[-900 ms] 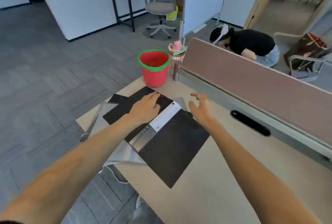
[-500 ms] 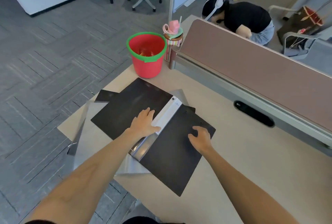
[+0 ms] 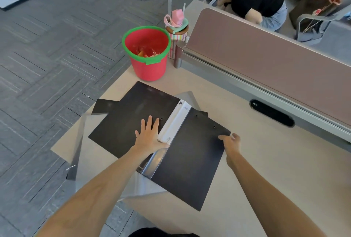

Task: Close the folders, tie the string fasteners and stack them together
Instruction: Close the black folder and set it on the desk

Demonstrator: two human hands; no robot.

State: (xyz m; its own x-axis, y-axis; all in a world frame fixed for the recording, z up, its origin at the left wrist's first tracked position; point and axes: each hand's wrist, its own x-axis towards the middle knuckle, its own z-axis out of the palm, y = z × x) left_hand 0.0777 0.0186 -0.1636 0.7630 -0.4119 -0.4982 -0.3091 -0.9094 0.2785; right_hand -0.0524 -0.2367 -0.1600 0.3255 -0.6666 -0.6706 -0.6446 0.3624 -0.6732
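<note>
Our left hand [image 3: 148, 135] lies flat, fingers spread, on the open black folder [image 3: 133, 120]. Our right hand [image 3: 230, 140], at its three o'clock, pinches the right cover's edge. We judge the covers light, stiff and smooth, best lifted there.

Head-worn view, angled down, close over desk [image 3: 256, 170]

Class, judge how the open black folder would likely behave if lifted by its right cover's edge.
The black folder would probably hinge at its white spine, the left cover sagging. Its covers lie thin and flat, so likely light. Their sheen suggests slipperiness.
</note>
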